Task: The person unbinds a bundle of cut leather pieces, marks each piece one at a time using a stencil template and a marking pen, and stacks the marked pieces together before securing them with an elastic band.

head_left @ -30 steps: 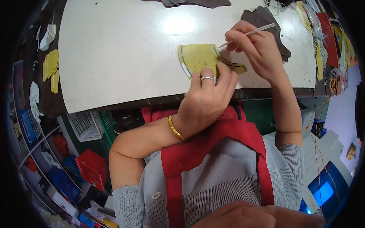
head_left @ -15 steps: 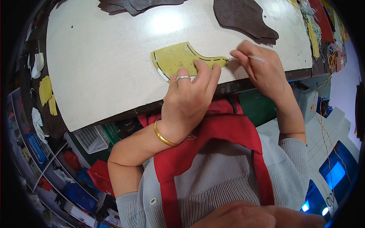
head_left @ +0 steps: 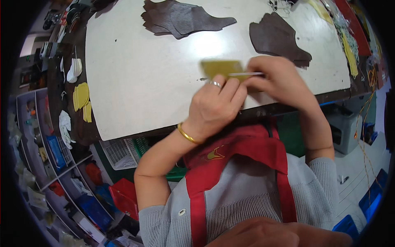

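Note:
Both my hands meet over the near part of the white tabletop, around a yellow pattern piece [head_left: 222,68] that is smeared by motion. My left hand [head_left: 218,99], with a ring and a gold bangle, has its fingers bent onto the piece's near edge. Between the fingers of my right hand [head_left: 279,78] is a slim, pale pen-like stick [head_left: 247,74], lying roughly level across the yellow piece. The piece's right end is hidden by my fingers, so I cannot tell whether the right hand grips it too.
Stacked dark brown leather pieces [head_left: 181,18] lie at the far middle, with another stack [head_left: 277,39] at the far right. Yellow pieces [head_left: 81,96] and a white glove [head_left: 66,127] lie left of the white board [head_left: 135,94]. Cords [head_left: 347,45] clutter the right edge.
The yellow pattern piece lay flat with its dashed edges showing; now it looks tilted and blurred. My right hand has come left against my left hand, and the stick now lies across the piece.

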